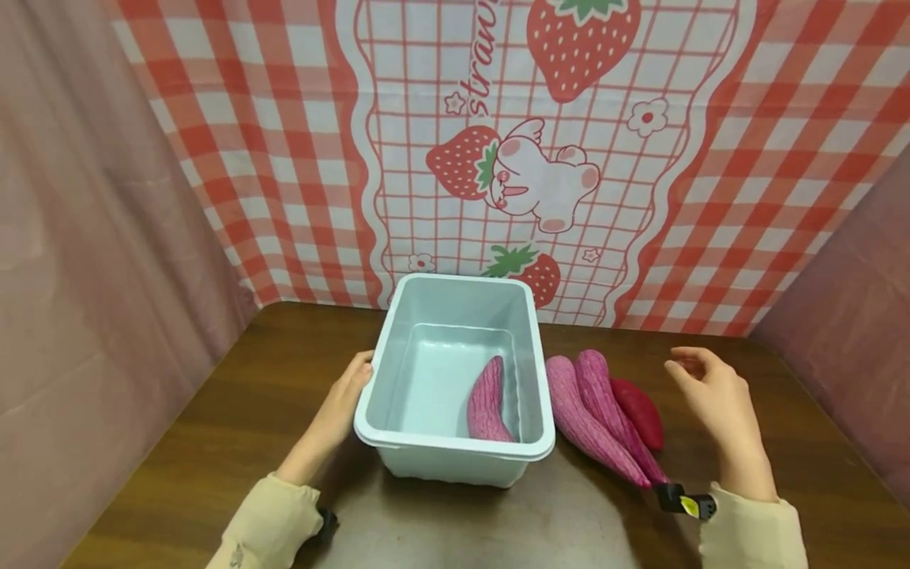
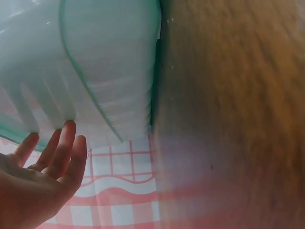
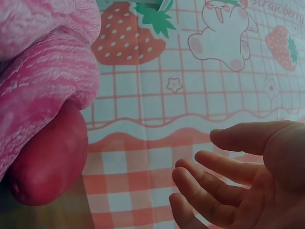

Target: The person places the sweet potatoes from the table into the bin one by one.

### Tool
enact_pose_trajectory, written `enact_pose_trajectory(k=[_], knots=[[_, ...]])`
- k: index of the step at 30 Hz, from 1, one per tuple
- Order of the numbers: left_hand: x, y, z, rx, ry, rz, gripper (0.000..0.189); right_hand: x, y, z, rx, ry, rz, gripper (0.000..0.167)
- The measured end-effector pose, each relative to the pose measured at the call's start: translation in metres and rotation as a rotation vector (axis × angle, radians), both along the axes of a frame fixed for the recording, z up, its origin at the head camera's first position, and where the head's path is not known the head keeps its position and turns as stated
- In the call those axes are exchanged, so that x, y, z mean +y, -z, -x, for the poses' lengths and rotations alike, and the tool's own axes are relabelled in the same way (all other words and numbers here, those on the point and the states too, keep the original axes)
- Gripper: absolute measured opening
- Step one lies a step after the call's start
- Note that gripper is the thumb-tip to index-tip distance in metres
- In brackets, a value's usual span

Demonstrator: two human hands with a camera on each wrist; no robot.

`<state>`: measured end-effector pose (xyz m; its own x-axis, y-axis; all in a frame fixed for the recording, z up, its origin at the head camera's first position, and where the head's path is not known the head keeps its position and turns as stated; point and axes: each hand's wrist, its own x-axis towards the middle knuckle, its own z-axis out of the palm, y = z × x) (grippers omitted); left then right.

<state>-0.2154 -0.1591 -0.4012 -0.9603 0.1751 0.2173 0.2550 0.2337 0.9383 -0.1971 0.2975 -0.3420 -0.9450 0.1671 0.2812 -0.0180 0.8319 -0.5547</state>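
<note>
A pale blue-grey plastic bin (image 1: 455, 447) stands on the table, with one striped purple eggplant (image 1: 487, 403) lying inside at its right. My left hand (image 1: 348, 389) is at the bin's left side; in the left wrist view its fingertips (image 2: 69, 125) rest against the outer wall, fingers nearly straight. To the right of the bin lie two longer striped purple eggplants (image 1: 593, 431) side by side, next to a smooth dark-red sweet-potato-like vegetable (image 1: 638, 412). My right hand (image 1: 714, 399) hovers to the right of them, fingers relaxed and apart, holding nothing.
The brown wooden table (image 1: 235, 442) ends at a red-and-white checked cloth (image 1: 490, 158) with strawberry prints hanging behind. Pinkish curtains (image 1: 99, 261) hang on both sides. A black wrist strap (image 1: 686, 503) sits by the right sleeve, near the eggplants' lower ends.
</note>
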Motion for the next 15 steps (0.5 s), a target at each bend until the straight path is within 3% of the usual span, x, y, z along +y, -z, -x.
enact_pose_trajectory(k=[15], knots=[[0.001,0.0,0.0,0.016,-0.005,0.018,0.038,0.013,0.015,0.004,-0.122,-0.065,-0.045,0.038]])
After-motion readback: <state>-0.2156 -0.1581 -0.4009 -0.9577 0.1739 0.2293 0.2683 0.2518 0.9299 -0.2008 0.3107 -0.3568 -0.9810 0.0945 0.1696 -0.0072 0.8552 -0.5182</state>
